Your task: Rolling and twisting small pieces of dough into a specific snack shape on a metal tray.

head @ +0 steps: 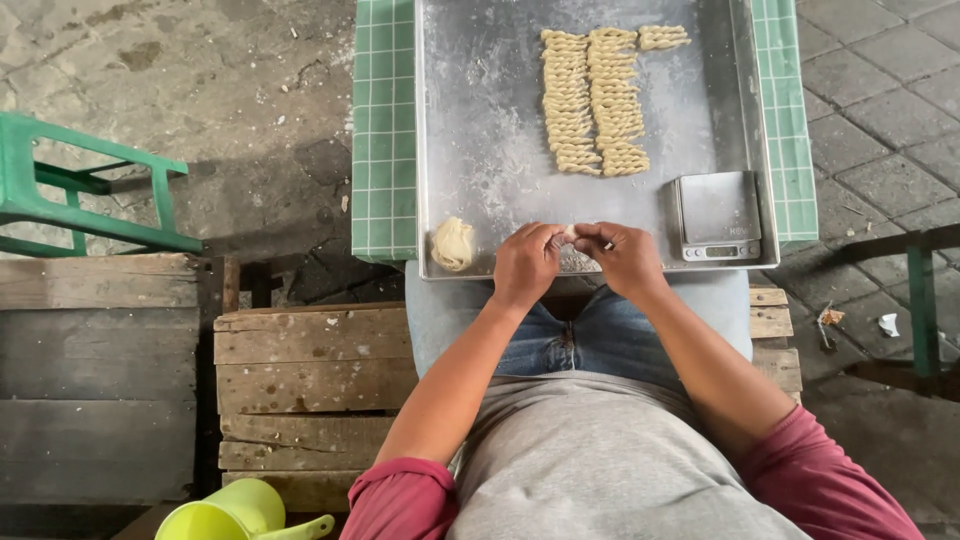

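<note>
— What are the hands doing?

— The left hand and the right hand meet over the near edge of the tray, fingertips together, both pinched on a small pale piece of dough held between them.

— And what lies around them?

— Just left of the left hand, a rounded lump of pale dough rests at the near left corner of the large shallow grey metal tray (its surface looks dusted with flour). Just right of the right hand, a small square grey digital kitchen scale sits in the tray's near right corner.

— Further out?

— Toward the far end of the tray, twisted pale dough sticks lie side by side in two long rows, with one more piece at the top right. The tray rests on a counter covered with a green checked cloth. The person sits on a weathered wooden crate; a lime-green plastic jug stands at the lower left, and a green metal stool frame is well off to the left.
</note>
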